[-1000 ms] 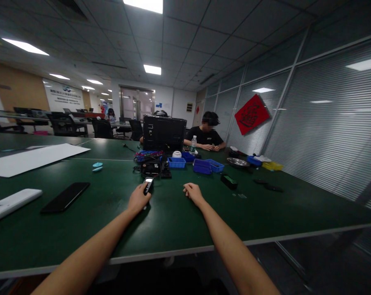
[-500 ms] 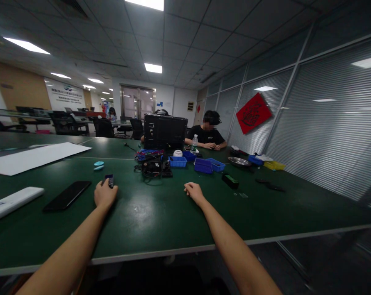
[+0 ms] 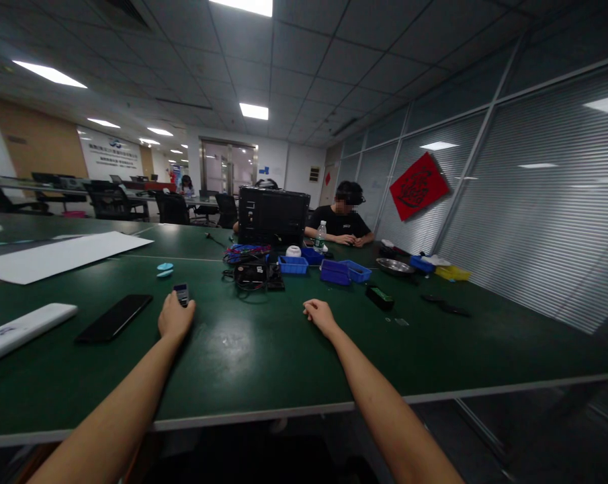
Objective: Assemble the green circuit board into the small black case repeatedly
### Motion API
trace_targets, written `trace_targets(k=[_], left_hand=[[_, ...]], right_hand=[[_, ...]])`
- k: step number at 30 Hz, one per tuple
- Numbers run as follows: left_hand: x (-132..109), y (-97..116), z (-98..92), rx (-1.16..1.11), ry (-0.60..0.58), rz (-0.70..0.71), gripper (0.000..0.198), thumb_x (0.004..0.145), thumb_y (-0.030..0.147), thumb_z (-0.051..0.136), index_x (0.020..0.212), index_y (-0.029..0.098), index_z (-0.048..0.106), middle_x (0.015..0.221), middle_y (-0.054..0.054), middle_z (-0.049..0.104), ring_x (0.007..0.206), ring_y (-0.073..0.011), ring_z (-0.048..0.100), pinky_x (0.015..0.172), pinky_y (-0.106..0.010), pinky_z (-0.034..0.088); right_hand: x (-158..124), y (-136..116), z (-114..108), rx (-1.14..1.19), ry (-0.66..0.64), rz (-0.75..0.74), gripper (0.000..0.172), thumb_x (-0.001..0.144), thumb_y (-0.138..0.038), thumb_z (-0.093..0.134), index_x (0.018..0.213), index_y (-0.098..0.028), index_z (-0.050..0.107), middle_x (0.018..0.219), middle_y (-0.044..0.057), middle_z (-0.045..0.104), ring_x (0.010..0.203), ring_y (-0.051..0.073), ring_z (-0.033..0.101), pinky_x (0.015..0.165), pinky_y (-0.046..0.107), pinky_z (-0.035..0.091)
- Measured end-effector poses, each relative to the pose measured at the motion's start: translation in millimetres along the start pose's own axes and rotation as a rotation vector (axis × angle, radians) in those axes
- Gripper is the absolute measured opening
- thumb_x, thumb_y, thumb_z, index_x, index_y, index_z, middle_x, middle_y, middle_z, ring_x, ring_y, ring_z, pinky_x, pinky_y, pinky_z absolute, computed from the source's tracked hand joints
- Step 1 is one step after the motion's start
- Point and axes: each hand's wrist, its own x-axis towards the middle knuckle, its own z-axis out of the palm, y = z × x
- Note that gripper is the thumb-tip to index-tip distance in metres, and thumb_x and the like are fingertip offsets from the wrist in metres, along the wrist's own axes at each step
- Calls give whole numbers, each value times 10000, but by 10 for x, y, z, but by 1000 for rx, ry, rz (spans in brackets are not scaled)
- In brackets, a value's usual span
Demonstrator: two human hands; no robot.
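Observation:
My left hand (image 3: 175,317) rests on the green table (image 3: 283,363) with its fingers closed round a small dark device (image 3: 181,293) that sticks out past the knuckles. A black phone (image 3: 114,317) lies flat just to its left. My right hand (image 3: 320,316) lies on the table near the middle, fingers curled loosely, with nothing visible in it. Ahead of both hands sits a black component with tangled cables (image 3: 252,274).
Blue bins (image 3: 340,271), a black box (image 3: 272,216), a metal bowl (image 3: 393,267) and a yellow tray (image 3: 453,273) stand farther back. A white bar (image 3: 24,325) and a white sheet (image 3: 62,254) lie at left. A person in black (image 3: 342,222) sits across the table.
My left hand has carried the small dark device from the table's middle to the left, beside the black phone, and set it down there. My right hand has stayed put.

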Motion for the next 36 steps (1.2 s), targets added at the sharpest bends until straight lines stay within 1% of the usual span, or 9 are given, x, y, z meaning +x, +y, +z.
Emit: trace_targets(k=[6, 10, 15, 17, 20, 22, 26, 31, 36], left_hand=[[-125, 119, 55, 46, -58, 110, 576, 781, 416, 387, 1268, 108, 361, 1305, -136, 418, 1147, -264, 440, 912, -351, 377], [-261, 244, 114, 82, -106, 209, 540, 784, 429, 397, 1237, 135, 388, 1262, -119, 468, 1084, -245, 496, 850, -322, 406], [-438, 380, 228, 113, -149, 345, 486, 790, 451, 410, 1199, 190, 412, 1158, -88, 552, 974, -216, 557, 750, -282, 415], [-505, 431, 264, 118, -157, 395, 476, 786, 463, 421, 1186, 203, 421, 1143, -78, 561, 939, -209, 566, 728, -273, 407], [-597, 509, 300, 130, -162, 472, 480, 782, 468, 431, 1179, 199, 433, 1145, -82, 559, 902, -207, 568, 734, -278, 395], [-656, 560, 318, 126, -156, 548, 481, 780, 462, 434, 1171, 182, 451, 1142, -87, 560, 904, -215, 554, 760, -290, 386], [-765, 651, 367, 56, -159, 680, 468, 770, 416, 458, 1156, 153, 486, 1157, -80, 554, 934, -216, 513, 825, -294, 364], [-837, 703, 413, -43, -201, 709, 434, 759, 329, 473, 1155, 155, 507, 1140, -72, 561, 957, -201, 496, 855, -291, 357], [-851, 707, 428, -86, -190, 712, 446, 741, 321, 497, 1154, 153, 510, 1089, -81, 565, 947, -198, 492, 861, -303, 366]], right_hand=[[0, 4, -2, 0, -1, -16, 206, 737, -289, 465, 768, -137, 601, 640, 16, 614, 453, 80, 494, 479, 193, 395], [2, 1, 4, 4, -3, -14, 198, 733, -277, 470, 759, -134, 604, 635, 16, 613, 450, 79, 491, 481, 194, 396], [11, -10, 18, 8, -7, 5, 181, 727, -247, 477, 765, -128, 609, 613, 12, 598, 438, 76, 479, 462, 187, 385], [13, -11, 22, 6, -6, 6, 179, 729, -247, 479, 765, -131, 611, 615, 12, 600, 440, 76, 482, 462, 186, 386], [15, -6, 27, -4, -7, 6, 180, 730, -254, 484, 765, -134, 614, 621, 13, 605, 446, 78, 488, 469, 187, 391], [16, -4, 29, -13, -8, 7, 183, 730, -259, 485, 765, -135, 615, 623, 14, 606, 451, 79, 492, 472, 188, 392], [16, -9, 33, -30, -11, 8, 188, 734, -268, 484, 764, -134, 613, 631, 17, 611, 457, 80, 500, 483, 191, 399], [6, -31, 34, -33, -20, 21, 184, 736, -260, 483, 771, -134, 613, 641, 22, 615, 461, 80, 504, 486, 189, 401], [11, -32, 35, -49, -22, 21, 193, 736, -261, 483, 787, -134, 619, 646, 25, 621, 465, 83, 512, 489, 193, 404]])
